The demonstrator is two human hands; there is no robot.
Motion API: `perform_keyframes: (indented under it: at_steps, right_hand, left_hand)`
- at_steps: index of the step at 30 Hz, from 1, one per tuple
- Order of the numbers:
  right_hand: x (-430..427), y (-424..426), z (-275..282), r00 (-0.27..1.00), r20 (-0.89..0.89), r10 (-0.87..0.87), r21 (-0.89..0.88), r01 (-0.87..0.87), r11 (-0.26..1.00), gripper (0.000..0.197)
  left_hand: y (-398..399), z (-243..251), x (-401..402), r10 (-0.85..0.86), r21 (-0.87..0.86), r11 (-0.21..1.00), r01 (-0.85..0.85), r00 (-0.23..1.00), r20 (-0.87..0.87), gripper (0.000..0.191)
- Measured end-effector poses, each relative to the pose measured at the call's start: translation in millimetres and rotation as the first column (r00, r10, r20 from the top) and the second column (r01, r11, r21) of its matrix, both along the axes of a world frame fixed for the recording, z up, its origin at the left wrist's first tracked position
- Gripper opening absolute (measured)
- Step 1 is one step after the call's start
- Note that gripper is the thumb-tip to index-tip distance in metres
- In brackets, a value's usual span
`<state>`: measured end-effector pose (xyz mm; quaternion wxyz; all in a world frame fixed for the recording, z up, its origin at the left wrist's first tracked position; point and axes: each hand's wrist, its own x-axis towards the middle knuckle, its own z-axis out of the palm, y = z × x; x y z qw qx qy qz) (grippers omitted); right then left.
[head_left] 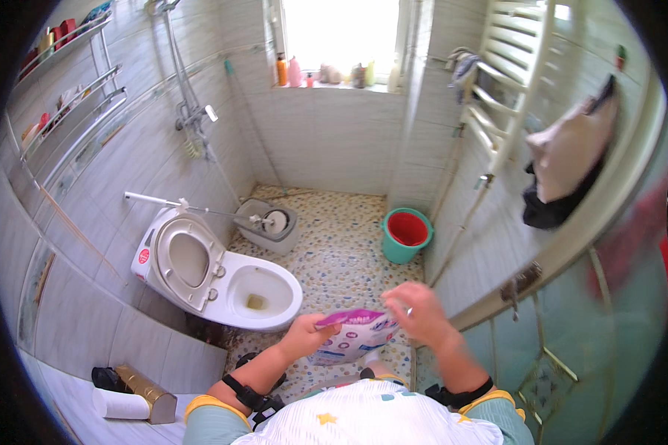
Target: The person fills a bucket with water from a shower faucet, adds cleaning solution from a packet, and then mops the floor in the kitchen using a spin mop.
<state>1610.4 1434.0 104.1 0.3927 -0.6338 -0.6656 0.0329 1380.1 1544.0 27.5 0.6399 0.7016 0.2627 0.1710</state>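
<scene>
A white and purple plastic pouch (pixel 352 340) with printed writing hangs in front of my body, over the pebble-patterned floor. My left hand (pixel 310 335) grips its upper left edge, thumb on the front. At its upper right corner is my right hand (pixel 414 311), slightly blurred, with fingers bent and a ring on one; whether it grips the pouch is unclear. Left of the pouch stands a white toilet (pixel 263 295) with lid and seat raised and yellowish water in the bowl.
A grey mop bucket (pixel 273 239) with a mop (pixel 217 212) stands beyond the toilet. A green bucket (pixel 402 250) with red inside is near the right wall. Bottles (pixel 295 72) line the windowsill. A paper roll (pixel 121 404) lies at lower left; the glass door (pixel 479 361) is right.
</scene>
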Motion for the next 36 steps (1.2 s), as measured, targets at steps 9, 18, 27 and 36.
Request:
perform_keyframes:
  at_steps: [9,18,27,36]
  right_hand:
    - [97.6,186.0,17.9,0.980,-0.138,0.140,-0.550,-0.194,0.812,0.042]
    - [103.2,376.7,8.3,0.912,-0.195,0.360,-0.709,-0.385,0.591,0.052]
    - [87.1,530.8,-36.4,0.678,-0.477,0.559,-0.516,-0.731,0.446,0.034]
    - [57.4,665.7,11.9,0.681,-0.618,0.393,-0.639,-0.726,0.252,0.020]
  left_hand:
    - [97.8,46.7,40.7,0.497,0.013,0.864,-0.504,0.857,0.137,0.021]
    - [187.7,45.2,46.0,0.712,0.216,0.668,-0.713,0.696,0.094,0.013]
    - [302.7,29.3,29.6,0.856,-0.119,0.516,-0.848,0.512,0.066,0.018]
    - [411.6,47.2,12.2,0.895,0.029,0.431,-0.902,0.432,0.112,0.017]
